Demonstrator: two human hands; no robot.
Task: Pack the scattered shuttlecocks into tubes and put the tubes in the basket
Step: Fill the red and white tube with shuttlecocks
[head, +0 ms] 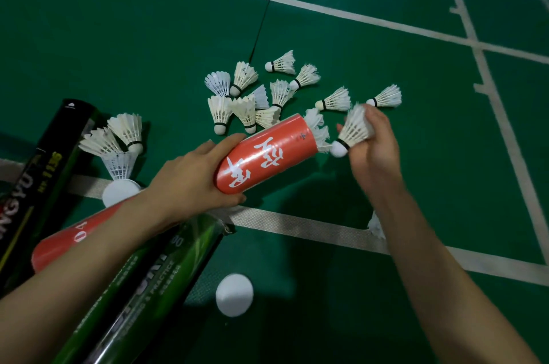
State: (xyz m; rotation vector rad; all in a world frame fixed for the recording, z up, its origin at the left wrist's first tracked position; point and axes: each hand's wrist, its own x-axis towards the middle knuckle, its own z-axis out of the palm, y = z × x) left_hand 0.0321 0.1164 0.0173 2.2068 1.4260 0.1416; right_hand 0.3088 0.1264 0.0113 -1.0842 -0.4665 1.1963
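Left hand point(190, 176) grips red cardboard tube point(261, 155) (mouth crowded w/ packed shuttlecocks point(319, 131)), right hand point(375, 152) clamps white feathered shuttlecock point(355, 128) just beside it; forcing it in could crush feathers.

Green court floor point(118, 36) all around, matte and dark. A long white line point(326, 8) cuts across the top from upper left to right, and there's a thin black rod point(261, 24) lying slantwise right over it. On the right, a side line point(502, 125) runs down, two short ticks jutting off its left edge. Lower down, a broader, woven-looking white band point(297, 225) crosses the floor. One white round disc point(234, 294) lies flat below that band, and a second disc point(118, 192) sits at its left end.
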